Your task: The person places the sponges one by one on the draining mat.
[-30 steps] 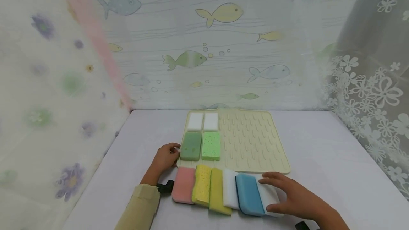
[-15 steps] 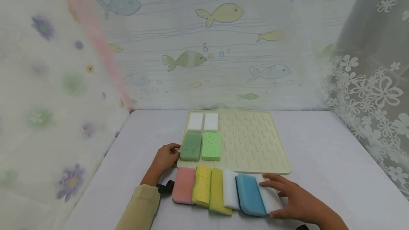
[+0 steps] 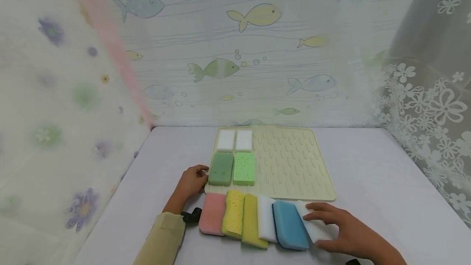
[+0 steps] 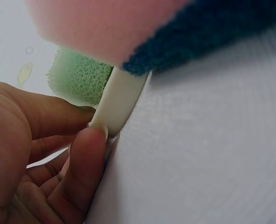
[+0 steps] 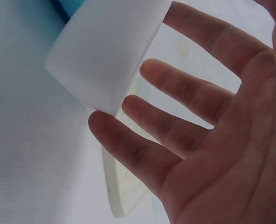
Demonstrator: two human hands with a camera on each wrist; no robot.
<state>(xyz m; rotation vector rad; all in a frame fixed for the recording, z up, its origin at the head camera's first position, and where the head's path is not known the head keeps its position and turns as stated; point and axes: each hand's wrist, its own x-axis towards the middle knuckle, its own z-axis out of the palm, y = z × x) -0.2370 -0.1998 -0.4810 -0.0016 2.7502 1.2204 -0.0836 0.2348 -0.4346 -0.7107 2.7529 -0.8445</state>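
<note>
A cream ridged mat lies on the table, with two white sponges, a dark green sponge and a light green sponge on its left part. My left hand pinches the mat's left edge between thumb and finger, as the left wrist view shows. In front of the mat, my right hand holds the rightmost white sponge, with fingers at its far end and side and the thumb at its near end. That sponge sits tilted beside the blue sponge.
Left of the blue sponge, a row holds a pink sponge, a yellow sponge, an olive-yellow sponge and another white sponge, overlapping one another. Patterned curtains hang behind and at both sides of the white tabletop.
My right hand has moved slightly right, and the white sponge has come with it, turning and coming away from the blue sponge. The left hand stays at the mat's edge.
</note>
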